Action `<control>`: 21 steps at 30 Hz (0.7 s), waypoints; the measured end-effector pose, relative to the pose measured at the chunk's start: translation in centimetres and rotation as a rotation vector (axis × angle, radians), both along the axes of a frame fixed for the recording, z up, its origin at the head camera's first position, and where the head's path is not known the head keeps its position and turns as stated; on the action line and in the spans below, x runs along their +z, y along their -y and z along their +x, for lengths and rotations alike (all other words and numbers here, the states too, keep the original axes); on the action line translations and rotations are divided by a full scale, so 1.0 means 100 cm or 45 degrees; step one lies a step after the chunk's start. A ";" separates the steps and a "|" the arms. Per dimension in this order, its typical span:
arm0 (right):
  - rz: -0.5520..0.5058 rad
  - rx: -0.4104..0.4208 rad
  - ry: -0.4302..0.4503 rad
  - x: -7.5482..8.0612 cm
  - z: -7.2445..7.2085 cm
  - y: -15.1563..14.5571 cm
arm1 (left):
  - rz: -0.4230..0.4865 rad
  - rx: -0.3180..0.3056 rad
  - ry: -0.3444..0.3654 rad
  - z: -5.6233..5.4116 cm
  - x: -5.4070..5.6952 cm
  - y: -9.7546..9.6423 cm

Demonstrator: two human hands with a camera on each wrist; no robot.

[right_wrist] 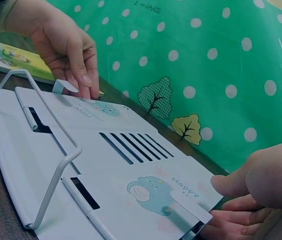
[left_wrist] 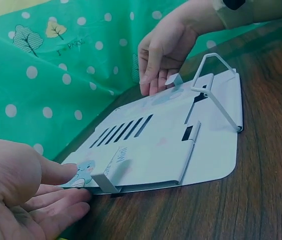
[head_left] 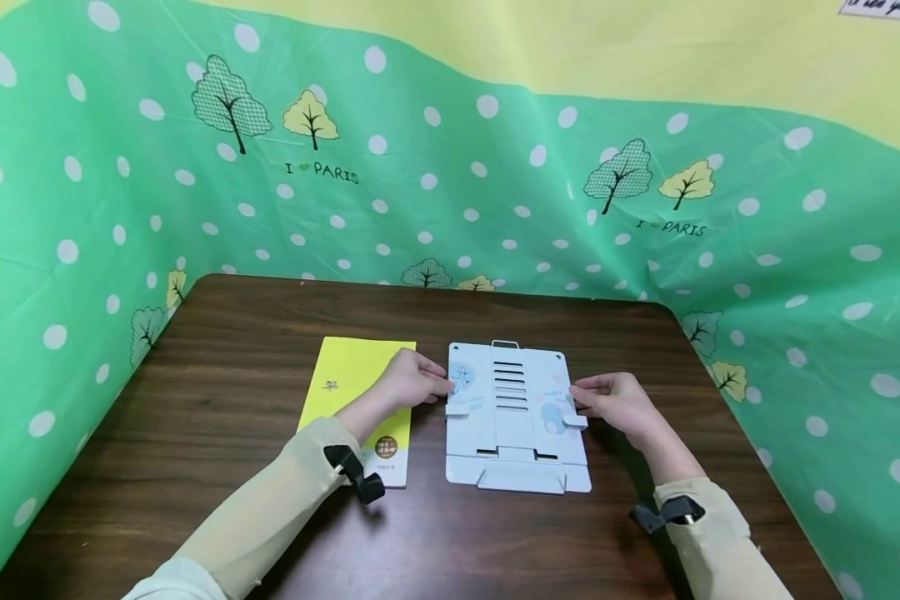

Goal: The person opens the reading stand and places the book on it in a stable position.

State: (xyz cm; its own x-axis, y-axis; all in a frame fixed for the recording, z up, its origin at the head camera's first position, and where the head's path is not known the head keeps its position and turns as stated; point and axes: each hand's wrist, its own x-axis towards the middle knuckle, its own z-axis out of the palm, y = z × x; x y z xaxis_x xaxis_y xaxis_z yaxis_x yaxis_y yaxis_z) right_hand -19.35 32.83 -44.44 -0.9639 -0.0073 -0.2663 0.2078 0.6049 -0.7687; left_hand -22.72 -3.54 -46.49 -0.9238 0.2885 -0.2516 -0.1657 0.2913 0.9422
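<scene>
White stand [head_left: 513, 431] below frame centre
Your left hand [head_left: 411, 381] and right hand [head_left: 617, 403] pinch its side edges; a book [head_left: 355, 375] lies left.

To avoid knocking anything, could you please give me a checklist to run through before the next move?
1. White slotted rectangular stand on the dark brown wood-grain table: ok.
2. Left hand at the stand's left edge: ok.
3. Right hand at its right edge: ok.
4. Yellow rectangular paper book apart from the stand: ok, beside it.
5. Bent white wire bracket folded flat: not ok, standing raised.
6. Stand's underside unobstructed: cannot tell, hidden.
</scene>
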 end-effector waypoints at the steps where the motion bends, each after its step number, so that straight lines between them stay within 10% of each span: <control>1: -0.008 -0.002 0.006 0.000 0.000 0.000 | 0.006 -0.002 0.004 0.000 -0.001 0.001; 21: -0.014 0.041 0.018 0.000 -0.003 0.000 | 0.014 -0.044 0.035 -0.004 -0.006 0.004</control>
State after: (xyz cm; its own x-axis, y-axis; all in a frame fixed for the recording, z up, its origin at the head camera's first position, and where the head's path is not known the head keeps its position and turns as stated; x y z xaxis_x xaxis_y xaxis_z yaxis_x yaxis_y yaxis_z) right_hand -19.69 32.85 -44.39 -0.9593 -0.0409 -0.2795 0.1994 0.6028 -0.7726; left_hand -23.09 -3.94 -47.05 -0.9061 0.3229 -0.2734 -0.1814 0.2873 0.9405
